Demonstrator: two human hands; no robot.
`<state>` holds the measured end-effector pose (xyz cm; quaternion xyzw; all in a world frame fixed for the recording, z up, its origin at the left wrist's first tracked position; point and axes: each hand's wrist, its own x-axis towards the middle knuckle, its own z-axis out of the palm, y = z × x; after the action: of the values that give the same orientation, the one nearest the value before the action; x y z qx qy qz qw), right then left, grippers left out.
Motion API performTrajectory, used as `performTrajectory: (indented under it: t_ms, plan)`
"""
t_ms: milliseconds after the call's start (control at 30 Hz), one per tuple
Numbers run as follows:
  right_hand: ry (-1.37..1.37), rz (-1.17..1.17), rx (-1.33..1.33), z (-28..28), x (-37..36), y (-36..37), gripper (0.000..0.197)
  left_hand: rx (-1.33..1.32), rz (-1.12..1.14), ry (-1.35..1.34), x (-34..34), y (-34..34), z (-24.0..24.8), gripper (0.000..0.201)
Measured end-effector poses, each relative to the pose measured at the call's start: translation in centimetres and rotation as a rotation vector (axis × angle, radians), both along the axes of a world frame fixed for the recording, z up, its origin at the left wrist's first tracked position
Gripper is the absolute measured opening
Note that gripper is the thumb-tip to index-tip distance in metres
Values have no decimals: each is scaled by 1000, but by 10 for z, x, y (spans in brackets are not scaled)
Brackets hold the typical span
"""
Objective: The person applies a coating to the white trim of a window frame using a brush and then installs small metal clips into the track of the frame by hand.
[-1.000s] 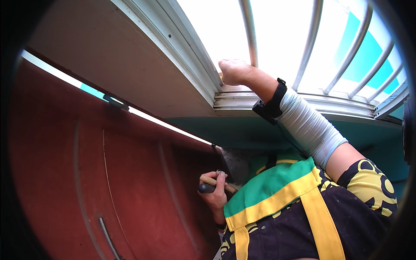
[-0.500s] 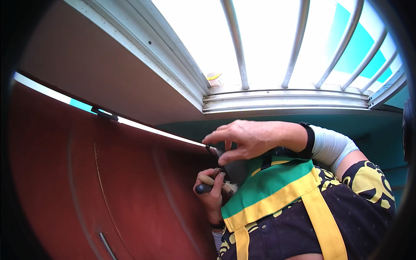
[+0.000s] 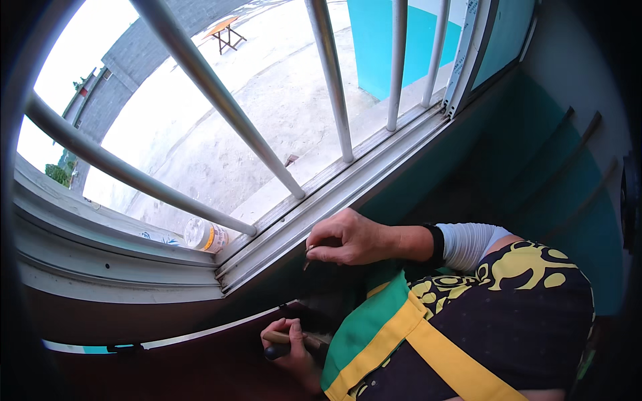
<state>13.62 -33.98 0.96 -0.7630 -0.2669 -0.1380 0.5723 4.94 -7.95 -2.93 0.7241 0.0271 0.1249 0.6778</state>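
My right hand (image 3: 351, 237) is raised beside the window sill. Its thumb and fingers pinch a small thin dark piece (image 3: 307, 260), too small to name. Lower down, my left hand (image 3: 297, 357) is closed around a wooden-handled brush (image 3: 279, 337), with pale bristles partly showing on the apron side. The same hand also grips a second handle with a rounded black end (image 3: 273, 351); what that handle belongs to is hidden. A green apron with a yellow border (image 3: 364, 334) hangs right of my left hand.
A window with metal bars (image 3: 328, 73) and a sliding-track sill (image 3: 334, 187) spans the upper left. A white plastic tub (image 3: 204, 234) stands on the sill behind a bar. Below is a dark red door (image 3: 200, 361) with a bright gap along its edge. Outside stands a small folding table (image 3: 224, 30).
My view has swung toward the window, and less of the red door shows. My right hand has gone from spread fingers to a pinch on the small piece. My left hand keeps its grip.
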Motion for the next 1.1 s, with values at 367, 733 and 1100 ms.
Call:
performTrajectory:
  t_ms: [367,733,1100]
  plan:
    - [-245,-483,-161,-19,-20,-55,10,31,-119,4,14,-9,-31,16]
    - [-18,-473,47,6,-27,-88,9,61,24,-92,-13,-32,-7,20]
    - [-219,-988,-546,25,-51,-259,10,150,168,110,-33,-83,-42,16]
